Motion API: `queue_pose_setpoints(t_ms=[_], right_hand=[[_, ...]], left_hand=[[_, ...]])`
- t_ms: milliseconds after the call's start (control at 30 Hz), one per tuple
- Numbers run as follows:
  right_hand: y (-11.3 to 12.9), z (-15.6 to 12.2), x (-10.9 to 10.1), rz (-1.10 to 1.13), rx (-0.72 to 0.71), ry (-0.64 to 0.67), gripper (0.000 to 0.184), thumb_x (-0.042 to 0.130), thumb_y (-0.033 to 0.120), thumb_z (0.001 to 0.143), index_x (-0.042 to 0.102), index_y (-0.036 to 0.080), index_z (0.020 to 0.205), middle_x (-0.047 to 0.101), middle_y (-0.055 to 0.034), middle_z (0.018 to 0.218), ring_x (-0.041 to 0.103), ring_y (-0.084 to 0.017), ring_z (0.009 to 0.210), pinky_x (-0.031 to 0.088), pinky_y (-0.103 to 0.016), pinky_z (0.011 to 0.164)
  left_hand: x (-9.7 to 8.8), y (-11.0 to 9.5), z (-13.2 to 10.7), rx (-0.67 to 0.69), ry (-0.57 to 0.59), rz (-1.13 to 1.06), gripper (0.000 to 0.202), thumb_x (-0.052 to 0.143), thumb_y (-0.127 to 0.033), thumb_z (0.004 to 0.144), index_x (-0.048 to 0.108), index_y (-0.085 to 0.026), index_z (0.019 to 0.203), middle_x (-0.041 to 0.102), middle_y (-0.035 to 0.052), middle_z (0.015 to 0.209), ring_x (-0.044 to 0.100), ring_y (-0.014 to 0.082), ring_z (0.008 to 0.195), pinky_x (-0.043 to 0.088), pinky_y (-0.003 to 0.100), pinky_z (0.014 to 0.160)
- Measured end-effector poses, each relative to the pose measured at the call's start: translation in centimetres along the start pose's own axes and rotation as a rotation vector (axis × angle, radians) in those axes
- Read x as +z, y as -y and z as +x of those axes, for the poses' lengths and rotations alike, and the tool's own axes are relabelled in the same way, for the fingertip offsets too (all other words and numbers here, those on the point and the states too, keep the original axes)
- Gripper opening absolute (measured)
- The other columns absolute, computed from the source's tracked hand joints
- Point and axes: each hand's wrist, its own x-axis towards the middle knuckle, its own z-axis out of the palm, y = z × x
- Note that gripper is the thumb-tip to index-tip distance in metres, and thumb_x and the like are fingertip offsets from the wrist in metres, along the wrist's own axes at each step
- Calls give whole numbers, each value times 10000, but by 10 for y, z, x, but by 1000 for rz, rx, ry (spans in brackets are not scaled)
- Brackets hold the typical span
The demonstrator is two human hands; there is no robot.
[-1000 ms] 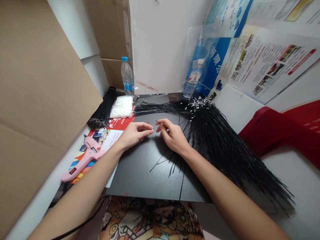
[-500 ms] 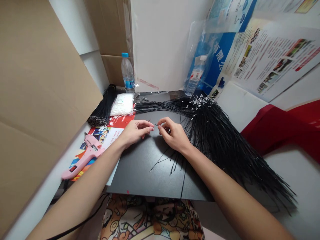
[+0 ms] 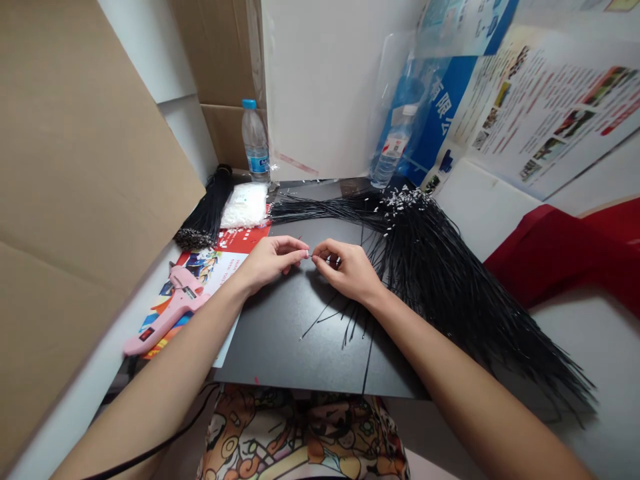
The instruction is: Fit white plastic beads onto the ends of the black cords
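My right hand (image 3: pixel 347 270) is shut on a thin black wire (image 3: pixel 320 256), whose small white tip points at my left hand (image 3: pixel 273 261). The closed left fingertips nearly meet that tip and pinch something small, with a thin dark sliver (image 3: pixel 300 238) poking up from them. Too little shows to name it. Under both hands lies a black board (image 3: pixel 295 340) with several loose wires (image 3: pixel 345 321) on it. To the right spreads a large bundle of black wires (image 3: pixel 440 287), with white tips gathered at its far end.
A smaller black wire bundle (image 3: pixel 205 210) and a bag of white pieces (image 3: pixel 245 205) sit at the back left. Nearby are a pink glue gun (image 3: pixel 173 310) and water bottles (image 3: pixel 256 141). A cardboard sheet (image 3: pixel 75 200) leans in on the left; a red chair (image 3: pixel 565 260) stands right.
My hands have moved closer together, bringing the white wire tip almost to the left fingertips. The view has shifted slightly with my head; the board and bundles stay in place.
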Motion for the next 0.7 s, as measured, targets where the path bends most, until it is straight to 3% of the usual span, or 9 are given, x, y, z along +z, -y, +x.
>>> queue_pose_setpoints(t_ms=[700], right_hand=[[0,0,0,11,37,24,146,588,267,882,699,177,852,650,14,665,523,-96,582,380,-226,624]], left_hand=[[1,-3,-1,-20,7,6,271,778,-352,706,727,-151,880,640,22,710,505,114,612,368,243,529]])
